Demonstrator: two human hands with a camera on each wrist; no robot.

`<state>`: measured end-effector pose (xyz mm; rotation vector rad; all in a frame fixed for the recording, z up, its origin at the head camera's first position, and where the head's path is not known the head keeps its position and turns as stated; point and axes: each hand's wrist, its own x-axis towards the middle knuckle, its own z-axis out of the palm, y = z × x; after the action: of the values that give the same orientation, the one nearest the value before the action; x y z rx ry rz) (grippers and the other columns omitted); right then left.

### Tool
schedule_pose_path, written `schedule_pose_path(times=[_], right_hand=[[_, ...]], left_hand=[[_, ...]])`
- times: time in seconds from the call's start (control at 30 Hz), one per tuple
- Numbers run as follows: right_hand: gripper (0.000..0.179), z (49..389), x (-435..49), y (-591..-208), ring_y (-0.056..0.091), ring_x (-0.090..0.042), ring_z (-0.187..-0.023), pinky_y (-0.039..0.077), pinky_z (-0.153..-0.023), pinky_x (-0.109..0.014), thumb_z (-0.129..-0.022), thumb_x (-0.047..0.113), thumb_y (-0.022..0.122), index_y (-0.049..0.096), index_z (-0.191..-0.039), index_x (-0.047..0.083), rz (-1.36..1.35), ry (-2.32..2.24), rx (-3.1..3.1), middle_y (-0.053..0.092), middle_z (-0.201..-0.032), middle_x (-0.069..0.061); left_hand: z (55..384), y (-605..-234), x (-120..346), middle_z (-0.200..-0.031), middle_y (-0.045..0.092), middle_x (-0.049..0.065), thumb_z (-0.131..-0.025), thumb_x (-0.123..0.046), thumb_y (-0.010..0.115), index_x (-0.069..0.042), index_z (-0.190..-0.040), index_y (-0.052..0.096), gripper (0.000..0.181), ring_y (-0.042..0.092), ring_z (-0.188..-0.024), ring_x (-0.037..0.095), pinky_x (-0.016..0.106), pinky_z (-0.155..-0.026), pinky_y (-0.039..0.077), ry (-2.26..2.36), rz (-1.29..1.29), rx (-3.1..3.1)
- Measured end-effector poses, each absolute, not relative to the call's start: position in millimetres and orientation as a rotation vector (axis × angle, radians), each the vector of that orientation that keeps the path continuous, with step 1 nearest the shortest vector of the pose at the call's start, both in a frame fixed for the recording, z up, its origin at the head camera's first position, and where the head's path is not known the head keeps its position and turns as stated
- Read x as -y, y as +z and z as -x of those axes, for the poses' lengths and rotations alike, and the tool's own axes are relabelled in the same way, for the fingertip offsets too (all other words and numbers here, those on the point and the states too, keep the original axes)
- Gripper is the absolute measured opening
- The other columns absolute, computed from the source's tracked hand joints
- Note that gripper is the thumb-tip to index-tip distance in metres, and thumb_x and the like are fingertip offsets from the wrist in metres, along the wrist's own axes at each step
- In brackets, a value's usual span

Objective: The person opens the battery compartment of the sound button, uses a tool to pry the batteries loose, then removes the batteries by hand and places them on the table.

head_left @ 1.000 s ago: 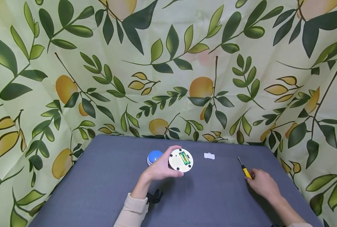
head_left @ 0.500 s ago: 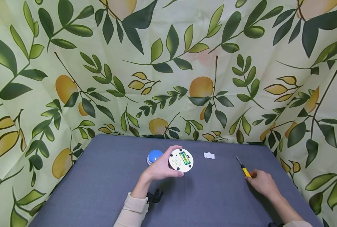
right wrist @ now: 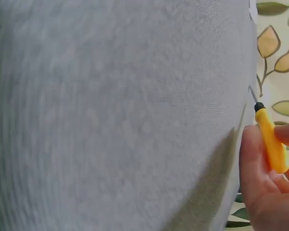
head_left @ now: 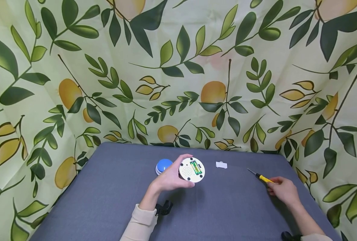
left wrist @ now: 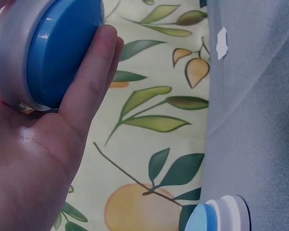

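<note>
The left forearm, in a pale sleeve (head_left: 139, 222), slants forward and inward over the grey-blue table (head_left: 106, 201); the left hand (head_left: 172, 175) is raised above the surface, gripping a round device (head_left: 186, 173) by its edge, fingers curled over the far side and thumb along the near side; the device's white underside tilts toward the head camera, green batteries (head_left: 196, 168) seated in its uncovered compartment, while the left wrist view shows its blue dome facing the palm side; the right arm angles in from the near right corner, the right hand (head_left: 286, 191) pinching the yellow handle of a screwdriver (head_left: 265, 179), shaft pointing far left; between the hands lies a small white cover (head_left: 221, 165); a second blue-topped device (head_left: 164, 164) stands just behind the left hand
</note>
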<state>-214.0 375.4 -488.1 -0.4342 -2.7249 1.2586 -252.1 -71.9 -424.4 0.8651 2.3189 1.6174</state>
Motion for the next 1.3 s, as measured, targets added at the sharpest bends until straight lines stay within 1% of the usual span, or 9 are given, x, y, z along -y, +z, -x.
schedule_pose_path(times=[0.17, 0.27, 0.4, 0.57, 0.73, 0.93, 1.13, 1.23, 1.3], right_hand=[[0.043, 214, -376, -490, 0.07, -0.013, -0.072, 0.059, -0.067, -0.03, -0.1, 0.007, 0.056, 0.048, -0.132, -0.02, 0.457, 1.577, 2.578, 0.068, -0.095, -0.014], [0.044, 214, -375, -492, 0.07, -0.012, -0.074, 0.059, -0.07, -0.03, -0.102, 0.008, 0.056, 0.045, -0.135, -0.02, 0.476, 1.696, 2.515, 0.067, -0.096, -0.009], [0.044, 215, -371, -493, 0.07, -0.011, -0.075, 0.059, -0.072, -0.03, -0.104, 0.01, 0.054, 0.045, -0.136, -0.019, 0.468, 1.804, 2.441, 0.067, -0.093, -0.004], [0.037, 215, -357, -494, 0.069, -0.012, -0.075, 0.059, -0.072, -0.031, -0.105, 0.011, 0.052, 0.052, -0.13, -0.015, 0.441, 1.911, 2.36, 0.066, -0.089, -0.004], [0.025, 215, -341, -492, 0.067, -0.013, -0.073, 0.058, -0.071, -0.03, -0.105, 0.014, 0.054, 0.063, -0.118, -0.005, 0.418, 2.025, 2.276, 0.066, -0.087, -0.004], [0.016, 214, -327, -485, 0.064, -0.013, -0.071, 0.057, -0.069, -0.029, -0.105, 0.018, 0.058, 0.069, -0.107, 0.006, 0.312, 2.177, 2.148, 0.066, -0.086, -0.005], [0.016, 215, -312, -477, 0.062, -0.014, -0.071, 0.057, -0.069, -0.029, -0.103, 0.021, 0.061, 0.069, -0.105, 0.007, 0.214, 2.246, 2.08, 0.065, -0.087, -0.007], [0.016, 214, -306, -474, 0.062, -0.014, -0.072, 0.056, -0.068, -0.03, -0.103, 0.02, 0.062, 0.069, -0.105, 0.006, 0.173, 2.262, 2.054, 0.065, -0.087, -0.007], [0.016, 213, -301, -471, 0.062, -0.014, -0.072, 0.056, -0.068, -0.029, -0.103, 0.02, 0.061, 0.069, -0.106, 0.006, 0.146, 2.275, 2.035, 0.065, -0.087, -0.007]], left_hand=[[252, -424, 72, -0.12, 0.057, 0.004, -0.072, -0.025, 0.087, -0.03, -0.149, 0.038, 0.091, 0.057, -0.105, 0.02, 0.039, -0.088, 0.048, 1.624, -0.867, -2.315], [253, -425, 72, -0.12, 0.057, 0.003, -0.072, -0.025, 0.087, -0.031, -0.149, 0.038, 0.091, 0.058, -0.105, 0.02, 0.039, -0.088, 0.048, 1.624, -0.87, -2.315], [253, -425, 72, -0.12, 0.057, 0.003, -0.072, -0.025, 0.087, -0.031, -0.149, 0.038, 0.091, 0.058, -0.105, 0.02, 0.038, -0.088, 0.048, 1.623, -0.873, -2.315], [253, -424, 72, -0.121, 0.057, 0.004, -0.073, -0.025, 0.087, -0.031, -0.149, 0.038, 0.091, 0.057, -0.107, 0.02, 0.039, -0.089, 0.048, 1.627, -0.879, -2.306], [251, -424, 72, -0.122, 0.056, 0.004, -0.073, -0.025, 0.087, -0.032, -0.149, 0.038, 0.091, 0.056, -0.108, 0.021, 0.039, -0.088, 0.048, 1.63, -0.88, -2.292], [252, -427, 71, -0.122, 0.056, 0.005, -0.072, -0.025, 0.088, -0.032, -0.148, 0.039, 0.09, 0.056, -0.107, 0.021, 0.039, -0.088, 0.047, 1.629, -0.881, -2.294], [251, -426, 71, -0.122, 0.056, 0.004, -0.073, -0.025, 0.087, -0.024, -0.151, 0.037, 0.093, 0.057, -0.106, 0.021, 0.039, -0.088, 0.048, 1.628, -0.872, -2.286], [252, -426, 71, -0.122, 0.056, 0.005, -0.073, -0.023, 0.087, -0.025, -0.151, 0.037, 0.093, 0.057, -0.106, 0.021, 0.039, -0.088, 0.047, 1.636, -0.869, -2.273], [252, -426, 71, -0.122, 0.055, 0.005, -0.073, -0.023, 0.087, -0.027, -0.15, 0.038, 0.092, 0.057, -0.106, 0.021, 0.038, -0.089, 0.047, 1.639, -0.865, -2.268]])
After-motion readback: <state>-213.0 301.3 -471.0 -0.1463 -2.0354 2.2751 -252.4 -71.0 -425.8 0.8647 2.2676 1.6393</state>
